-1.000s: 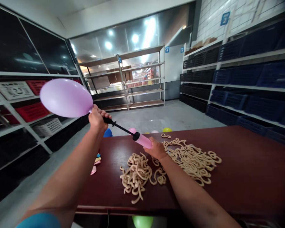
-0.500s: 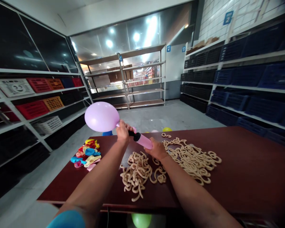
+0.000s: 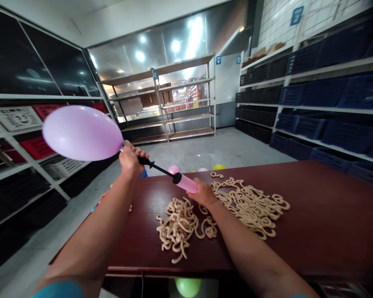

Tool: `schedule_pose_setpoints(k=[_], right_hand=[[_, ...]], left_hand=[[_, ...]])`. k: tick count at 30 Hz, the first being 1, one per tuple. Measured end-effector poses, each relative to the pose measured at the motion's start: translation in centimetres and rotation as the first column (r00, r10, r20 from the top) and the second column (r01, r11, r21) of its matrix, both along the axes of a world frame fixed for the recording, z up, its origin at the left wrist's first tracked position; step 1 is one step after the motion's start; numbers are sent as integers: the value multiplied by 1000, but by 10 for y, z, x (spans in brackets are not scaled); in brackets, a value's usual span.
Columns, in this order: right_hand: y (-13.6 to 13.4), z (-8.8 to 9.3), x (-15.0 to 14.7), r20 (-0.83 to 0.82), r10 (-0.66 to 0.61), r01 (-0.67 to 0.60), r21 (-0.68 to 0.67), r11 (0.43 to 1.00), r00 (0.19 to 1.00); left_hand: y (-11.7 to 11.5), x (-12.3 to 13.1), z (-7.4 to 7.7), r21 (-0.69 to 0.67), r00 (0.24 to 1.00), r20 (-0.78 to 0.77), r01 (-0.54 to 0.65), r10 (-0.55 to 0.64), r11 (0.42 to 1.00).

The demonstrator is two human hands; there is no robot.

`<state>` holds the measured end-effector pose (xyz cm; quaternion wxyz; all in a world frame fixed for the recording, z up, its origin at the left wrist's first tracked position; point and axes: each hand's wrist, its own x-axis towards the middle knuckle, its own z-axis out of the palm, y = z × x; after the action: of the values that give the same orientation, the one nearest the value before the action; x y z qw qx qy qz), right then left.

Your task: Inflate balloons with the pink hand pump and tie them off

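A light purple inflated balloon (image 3: 82,132) hangs at the left, its neck pinched on the black end of a hand pump by my left hand (image 3: 129,159), which is closed round it. The pump's thin black rod (image 3: 160,169) is drawn out to the pink barrel (image 3: 187,183). My right hand (image 3: 204,193) is wrapped round that barrel, just above the dark red table (image 3: 313,231). Two heaps of beige curly strands (image 3: 180,227) lie on the table under and beside my right hand.
Loose balloons (image 3: 218,167) lie on the floor beyond the table, and a green one (image 3: 188,287) shows below its near edge. Shelving with crates lines both sides: red and white crates (image 3: 34,147) on the left, dark blue crates (image 3: 329,132) on the right.
The pump was pushed in half a second ago and is now pulled out again; my left hand moved left and up with the balloon. The pile of flat coloured balloons is now hidden behind my arm.
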<state>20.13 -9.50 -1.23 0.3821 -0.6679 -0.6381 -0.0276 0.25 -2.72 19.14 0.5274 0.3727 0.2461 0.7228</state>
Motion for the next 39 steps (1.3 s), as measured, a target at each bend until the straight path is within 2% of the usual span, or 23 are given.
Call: schedule_pose_setpoints(k=[7, 9, 11, 14, 18, 22, 25, 28, 35, 37, 39], right_hand=[[-2, -2, 1, 32, 13, -13, -24, 1000, 999], [-3, -2, 1, 39, 14, -13, -29, 1000, 999], [-3, -1, 1, 39, 18, -17, -30, 999, 999], [-3, 0, -1, 31, 27, -27, -14, 1000, 999], [-4, 4, -2, 26, 35, -36, 17, 999, 999], [-3, 5, -2, 14, 25, -26, 35, 999, 1000], [-1, 3, -3, 8, 4, -5, 23, 1000, 1000], [-1, 1, -3, 20, -6, 6, -18, 1000, 1000], [-4, -1, 0, 60, 8, -4, -67, 998, 998], [-4, 0, 1, 62, 7, -2, -74, 997, 998], [-4, 1, 0, 56, 4, 0, -68, 998, 998]], left_hand=[[-11, 53, -67, -115, 997, -29, 64, -68, 991], [-13, 60, -79, -109, 995, -26, 88, -91, 990], [-14, 61, -81, -104, 994, -25, 102, -105, 989], [-14, 49, -67, -108, 995, -38, 88, -93, 990], [-12, 19, -27, -101, 998, -48, 43, -48, 994], [-7, -8, 11, -20, 999, -34, 21, -22, 1000], [-3, -13, 20, -2, 1000, -5, -5, 5, 1000], [-1, -1, 5, -12, 1000, -16, -19, 19, 1000], [-9, 54, -69, -134, 998, -26, 50, -54, 990], [-12, 61, -81, -126, 997, -16, 76, -78, 989], [-14, 60, -82, -116, 995, -18, 92, -95, 989]])
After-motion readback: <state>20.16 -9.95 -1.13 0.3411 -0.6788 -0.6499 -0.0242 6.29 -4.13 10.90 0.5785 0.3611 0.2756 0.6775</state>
